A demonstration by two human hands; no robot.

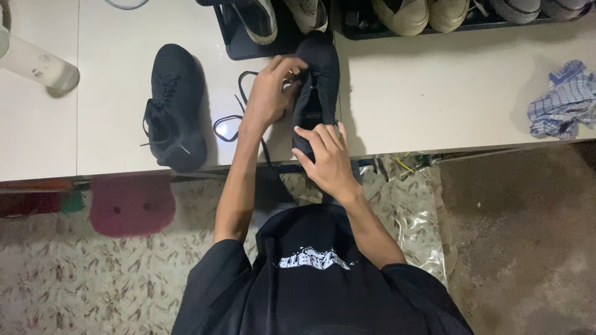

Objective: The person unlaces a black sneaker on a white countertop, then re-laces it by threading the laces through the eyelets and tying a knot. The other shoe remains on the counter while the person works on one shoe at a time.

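A black sneaker [321, 74] stands on the white table [434, 93], toe pointing away from me. My left hand [271, 93] pinches its black lace [233, 121] near the eyelets at the shoe's upper left side. My right hand [328, 160] grips the heel end of the same shoe at the table's near edge. A loose loop of the lace lies on the table to the left of my left wrist. A second black sneaker [175, 105], the matching one, lies apart at the left, laced and untouched.
Black trays [236, 46] at the table's far edge hold several light-coloured shoes. A white bottle [37, 65] lies at far left. A blue checked cloth [565, 102] sits at far right. A dark red stool [131, 205] stands under the table on patterned flooring.
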